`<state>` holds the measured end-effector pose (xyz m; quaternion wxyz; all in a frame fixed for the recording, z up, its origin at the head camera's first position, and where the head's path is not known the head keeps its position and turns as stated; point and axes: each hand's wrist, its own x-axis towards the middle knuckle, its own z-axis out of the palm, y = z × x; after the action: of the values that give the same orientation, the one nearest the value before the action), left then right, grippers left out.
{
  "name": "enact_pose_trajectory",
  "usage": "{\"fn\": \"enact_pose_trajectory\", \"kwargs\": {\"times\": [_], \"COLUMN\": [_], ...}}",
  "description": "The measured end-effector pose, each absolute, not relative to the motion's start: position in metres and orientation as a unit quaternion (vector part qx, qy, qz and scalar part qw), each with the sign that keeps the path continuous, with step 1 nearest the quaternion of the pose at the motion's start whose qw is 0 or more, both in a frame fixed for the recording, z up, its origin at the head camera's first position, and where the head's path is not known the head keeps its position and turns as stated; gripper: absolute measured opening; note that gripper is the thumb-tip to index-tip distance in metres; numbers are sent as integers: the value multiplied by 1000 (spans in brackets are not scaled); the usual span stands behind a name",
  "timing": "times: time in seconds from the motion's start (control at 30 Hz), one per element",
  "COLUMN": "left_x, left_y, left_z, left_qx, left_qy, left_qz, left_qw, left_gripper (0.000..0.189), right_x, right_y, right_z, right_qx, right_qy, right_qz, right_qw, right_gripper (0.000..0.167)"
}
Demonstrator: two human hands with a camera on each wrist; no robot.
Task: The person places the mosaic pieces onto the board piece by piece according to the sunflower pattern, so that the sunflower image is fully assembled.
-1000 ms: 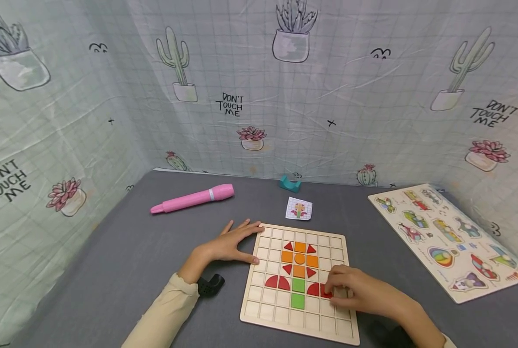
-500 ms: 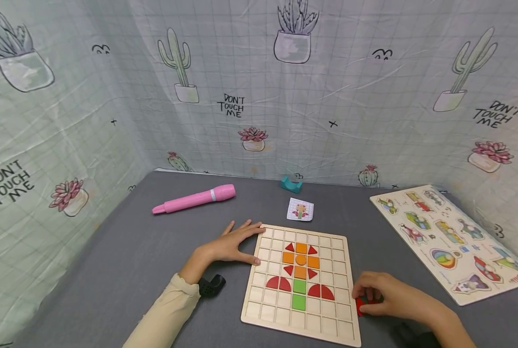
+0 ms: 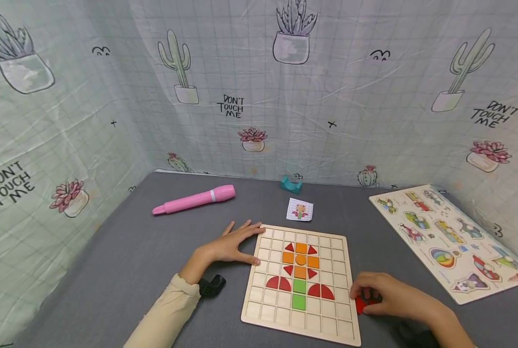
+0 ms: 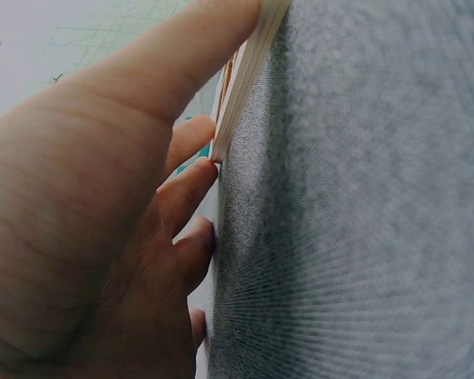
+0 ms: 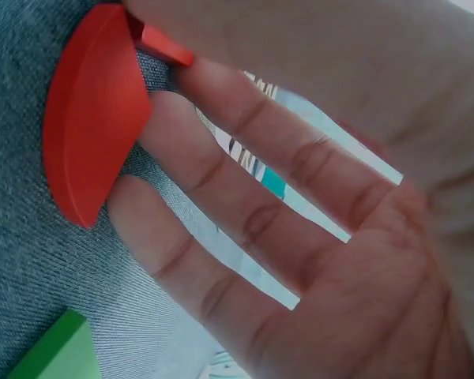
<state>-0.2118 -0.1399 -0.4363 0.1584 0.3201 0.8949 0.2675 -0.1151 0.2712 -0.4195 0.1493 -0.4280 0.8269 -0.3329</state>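
A square wooden grid board (image 3: 278, 323) holds a flower pattern of flat red, orange and green pieces. My left hand (image 3: 230, 245) has its fingers spread, with fingertips and thumb at the board's left edge. Beyond the right edge, my right hand (image 3: 385, 295) has curled fingers close over the table and pinches a red piece (image 3: 360, 305) between thumb and index finger. In the right wrist view, a red curved-edge piece (image 5: 99, 118) lies by the fingertips, and another red piece (image 5: 166, 46) is partly hidden by the thumb. A green piece (image 5: 59, 351) lies nearby.
A small pattern card (image 3: 300, 209) and a teal curved piece (image 3: 291, 184) lie behind the board. A pink pen-like stick (image 3: 194, 200) is at back left. A picture puzzle board (image 3: 450, 241) lies at right. Printed cloth (image 3: 259, 77) walls the table.
My right hand has left the red pieces on the board and moved right to loose red pieces off its edge. A red quarter piece now sits flat there in the pattern. My left hand stays put.
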Motion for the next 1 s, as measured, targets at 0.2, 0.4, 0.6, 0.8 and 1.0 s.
{"fn": "enact_pose_trajectory", "kwargs": {"times": [0.2,0.4,0.6,0.8,1.0], "left_x": [-213,-213,-212,-212,-212], "left_y": [-141,-141,-140,-140,-139], "left_z": [-438,-438,-437,-436,-437], "left_qx": [318,318,318,317,317], "left_qy": [897,897,898,898,898], "left_qz": [263,263,260,261,261], "left_qw": [157,158,155,159,158], "left_gripper": [85,85,85,86,85], "right_x": [-119,-121,-122,-122,-122], "right_y": [275,279,282,284,285], "right_z": [-425,-425,-425,-428,-428], "right_qx": [-431,-424,-416,-418,-432], "right_qy": [830,833,840,844,836], "right_qz": [-335,-339,-333,-330,-334], "right_qw": [117,110,101,67,52], "right_gripper": [17,20,25,24,30]}}
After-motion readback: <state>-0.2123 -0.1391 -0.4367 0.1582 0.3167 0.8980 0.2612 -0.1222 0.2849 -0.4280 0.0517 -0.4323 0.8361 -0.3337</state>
